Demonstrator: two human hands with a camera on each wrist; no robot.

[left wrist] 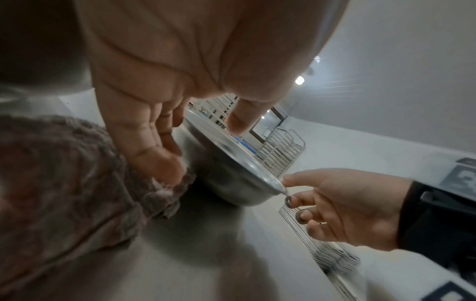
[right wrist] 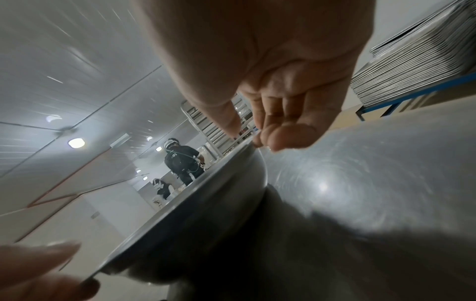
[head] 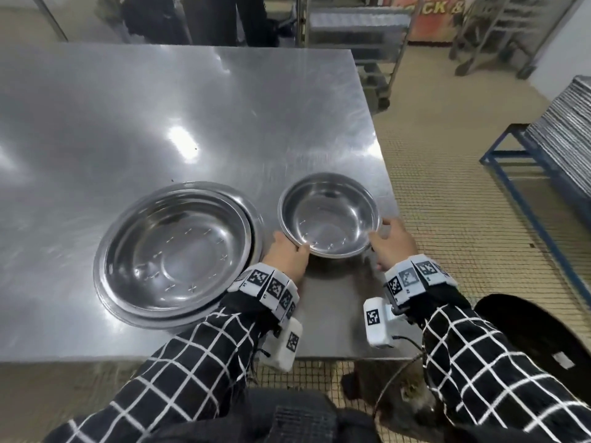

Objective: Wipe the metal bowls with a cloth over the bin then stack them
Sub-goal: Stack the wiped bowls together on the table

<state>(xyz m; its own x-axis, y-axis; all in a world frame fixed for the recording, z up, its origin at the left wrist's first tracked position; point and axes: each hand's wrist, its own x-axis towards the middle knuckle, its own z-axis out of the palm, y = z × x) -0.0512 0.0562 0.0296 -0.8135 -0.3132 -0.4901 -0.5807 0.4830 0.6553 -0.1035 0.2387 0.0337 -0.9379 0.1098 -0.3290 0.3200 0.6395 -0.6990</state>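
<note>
Steel surface (head: 192,107) carries the stacked large bowls (head: 179,251) and, just right, the small bowl (head: 329,215) I pinch at opposite rims, left hand (head: 287,254) and right hand (head: 395,244); stacking looks next, needing a level lift onto them.

Both forearms in checked sleeves reach forward over near desk (head: 192,107) edge; left hand (head: 287,255) pinches small bowl (head: 329,212) rim at left, thumb on top; right hand (head: 391,244) pinches right rim, fingers (right wrist: 283,136) curled
</note>
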